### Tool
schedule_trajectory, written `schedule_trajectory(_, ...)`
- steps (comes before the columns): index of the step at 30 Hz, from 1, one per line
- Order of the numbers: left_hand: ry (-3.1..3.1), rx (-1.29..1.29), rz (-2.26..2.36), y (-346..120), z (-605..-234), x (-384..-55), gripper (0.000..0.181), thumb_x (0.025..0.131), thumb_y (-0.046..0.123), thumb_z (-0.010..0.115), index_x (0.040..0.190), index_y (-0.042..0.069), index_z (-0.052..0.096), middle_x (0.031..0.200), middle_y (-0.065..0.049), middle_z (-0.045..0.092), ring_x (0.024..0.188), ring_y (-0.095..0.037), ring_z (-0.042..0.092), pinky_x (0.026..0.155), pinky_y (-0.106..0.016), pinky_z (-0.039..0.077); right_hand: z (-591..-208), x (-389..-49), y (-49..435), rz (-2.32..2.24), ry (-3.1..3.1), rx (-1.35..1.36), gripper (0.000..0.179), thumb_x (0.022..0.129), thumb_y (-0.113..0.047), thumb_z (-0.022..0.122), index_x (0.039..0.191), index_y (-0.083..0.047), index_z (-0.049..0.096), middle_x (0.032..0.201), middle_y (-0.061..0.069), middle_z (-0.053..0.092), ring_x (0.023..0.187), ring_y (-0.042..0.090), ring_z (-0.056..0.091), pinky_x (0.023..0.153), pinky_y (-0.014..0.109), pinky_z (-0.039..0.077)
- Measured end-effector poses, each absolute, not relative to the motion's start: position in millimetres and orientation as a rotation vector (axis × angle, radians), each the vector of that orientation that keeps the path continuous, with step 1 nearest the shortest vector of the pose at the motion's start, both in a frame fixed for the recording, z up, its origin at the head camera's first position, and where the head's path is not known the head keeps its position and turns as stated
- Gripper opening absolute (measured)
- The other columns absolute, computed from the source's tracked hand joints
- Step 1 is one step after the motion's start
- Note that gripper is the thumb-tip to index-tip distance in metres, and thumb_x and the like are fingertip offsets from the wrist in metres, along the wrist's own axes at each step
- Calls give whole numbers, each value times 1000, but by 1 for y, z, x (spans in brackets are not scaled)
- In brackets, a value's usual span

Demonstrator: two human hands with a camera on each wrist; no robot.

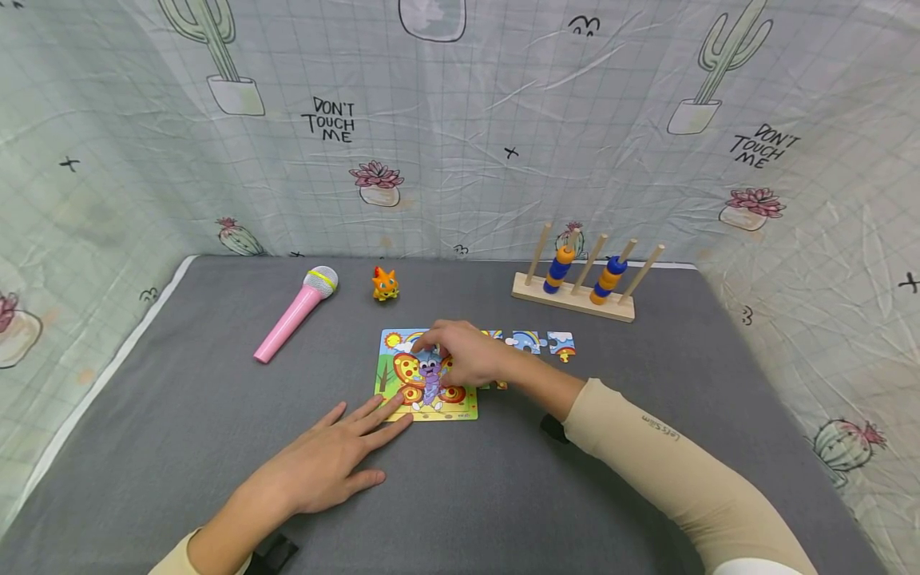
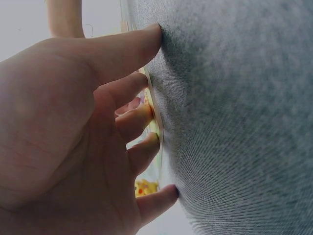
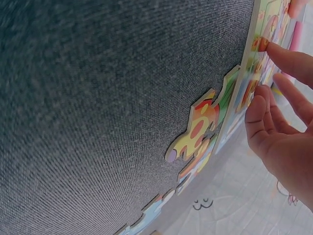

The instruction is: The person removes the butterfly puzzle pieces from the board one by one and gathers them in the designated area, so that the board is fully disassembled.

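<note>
A jigsaw puzzle board (image 1: 460, 414) with a purple butterfly picture lies flat on the grey table. My left hand (image 1: 323, 463) reaches in from the lower left, its straight fingers spread. Some of its fingertips rest on the board's near left edge; in the left wrist view the thumb (image 2: 132, 46) is off the board, at the cloth. Bent over the board's middle is my right hand (image 1: 467, 351), fingers at the picture and thumb apart from the index finger. Nothing shows between them in the right wrist view. Loose puzzle pieces (image 3: 195, 132) lie beside the board's right edge.
More puzzle pieces (image 1: 561, 343) lie in a row to the right. Behind them stands a wooden peg rack (image 1: 528, 286) with blue and orange beads. A pink toy microphone (image 1: 291, 319) and a small orange toy figure (image 1: 385, 284) sit at the back left. A printed curtain (image 1: 460, 136) surrounds the table.
</note>
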State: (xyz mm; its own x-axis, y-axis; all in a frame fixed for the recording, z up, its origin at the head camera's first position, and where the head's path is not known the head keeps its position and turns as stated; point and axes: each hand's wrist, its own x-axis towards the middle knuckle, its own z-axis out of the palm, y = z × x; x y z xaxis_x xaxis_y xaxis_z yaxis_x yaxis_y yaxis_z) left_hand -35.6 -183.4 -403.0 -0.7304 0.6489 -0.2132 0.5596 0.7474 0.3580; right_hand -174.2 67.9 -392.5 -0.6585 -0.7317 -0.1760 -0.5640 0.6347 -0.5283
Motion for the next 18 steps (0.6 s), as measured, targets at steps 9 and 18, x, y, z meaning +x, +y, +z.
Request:
schedule_trajectory(9,2622,958,376,-183,-401,-36,74,100,42,68,164,28,34,176,4,16,159,-32,28,115,-73,31,-392,-172,68,-639,2467,-995,56,85,-5,81,138,-17,67,124,7,61,98,19,59,81,32,51)
schedule_trajectory(18,2616,961,379,-183,-399,-36,73,100,42,68,164,28,35,176,4,15,159,-32,28,115,-74,31,-392,-171,68,-638,2474,-986,57,84,-4,81,138,-19,67,126,6,57,98,20,59,82,32,51)
